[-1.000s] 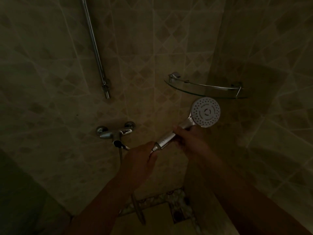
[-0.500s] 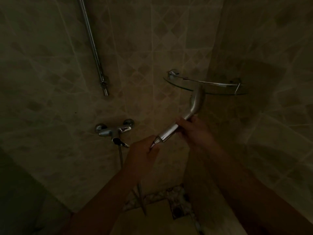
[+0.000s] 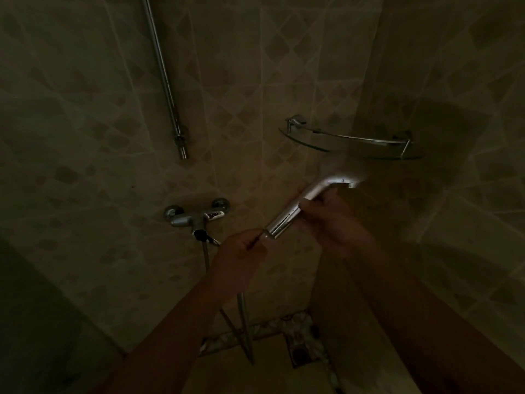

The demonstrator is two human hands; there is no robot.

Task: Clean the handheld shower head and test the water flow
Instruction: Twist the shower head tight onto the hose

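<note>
Since a second ago the shower head (image 3: 305,204) has rolled about its handle: the white spray face that looked at the camera is now turned away, and only the chrome back and a blurred top edge show. The right hand (image 3: 331,216) grips the handle mid-length, fingers curled round it. The left hand (image 3: 241,248) pinches the fitting at the handle's lower end, where the hose (image 3: 243,317) drops toward the floor.

The handle's long axis runs from about 7 o'clock, at the left hand, up to 1 o'clock, where the head sits just below the glass corner shelf (image 3: 352,145). The mixer tap (image 3: 196,217) lies at 9 o'clock from the hands, on the wall, with the left hand nearer. Reaching it to test flow would likely fall to that hand.
</note>
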